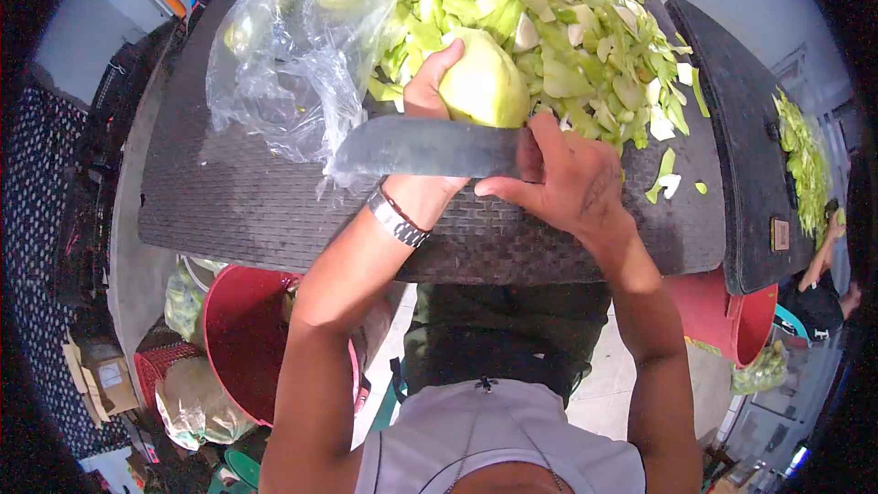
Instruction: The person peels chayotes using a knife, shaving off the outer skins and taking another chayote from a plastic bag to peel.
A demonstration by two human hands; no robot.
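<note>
My left hand [426, 96] is closed round a large pale green peeled fruit [485, 82], its thumb up along the fruit's left side. A wide-bladed knife [430, 148] lies level across the view, its tip pointing left. The blade overlaps the fruit's lower end and hides part of my left hand. My right hand [581, 178] grips the knife's handle, thumb stretched along toward the blade. Right behind the fruit spreads a big heap of green and white cut pieces [567, 46].
A clear plastic bag [293, 64] with green produce sits on the dark woven tabletop [229, 201] at left. Red tubs [242, 329] stand below on both sides. At far right, another person's hand [834, 224] is beside a second table [722, 128] bearing green pieces.
</note>
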